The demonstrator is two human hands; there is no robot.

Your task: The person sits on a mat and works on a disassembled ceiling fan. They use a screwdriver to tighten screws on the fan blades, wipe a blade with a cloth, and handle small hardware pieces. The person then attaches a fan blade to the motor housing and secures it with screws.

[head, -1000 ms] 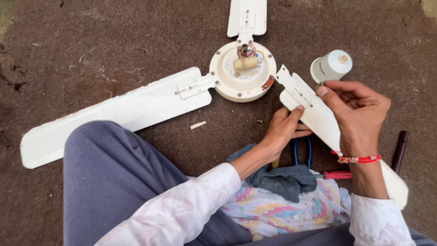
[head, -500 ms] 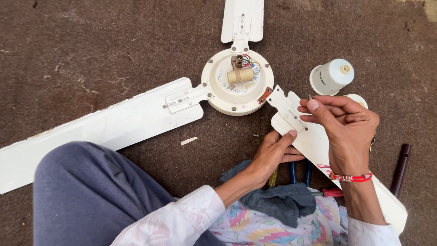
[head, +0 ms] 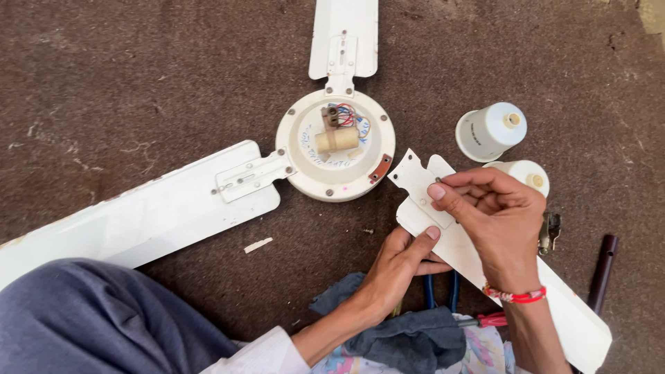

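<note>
Overhead view of a ceiling fan under work on a brown carpeted floor. A detached white fan blade lies diagonally at lower right, its metal mounting bracket pointing toward the round cream motor housing and stopping just short of it. The right hand, wearing a red thread bracelet at the wrist, rests over the bracket end of this blade; thumb and forefinger are pressed together, pinching a small dark part, probably a screw, at the bracket's surface. The left hand supports the same blade from the near side, fingers curled under its edge and the thumb laid on top, so that the hand is closed on the blade. Two other blades remain attached to the housing: one extends to the left across the floor, the other runs upward out of view. On top of the housing sit a tan cylindrical capacitor and a cluster of coloured wires. Two white cylindrical canopy cups stand just right of the housing, the nearer one partly hidden behind the right hand. A dark rod lies at the far right. A blue-grey cloth rests on the person's lap, and a knee in blue-grey trousers fills the lower left.
</note>
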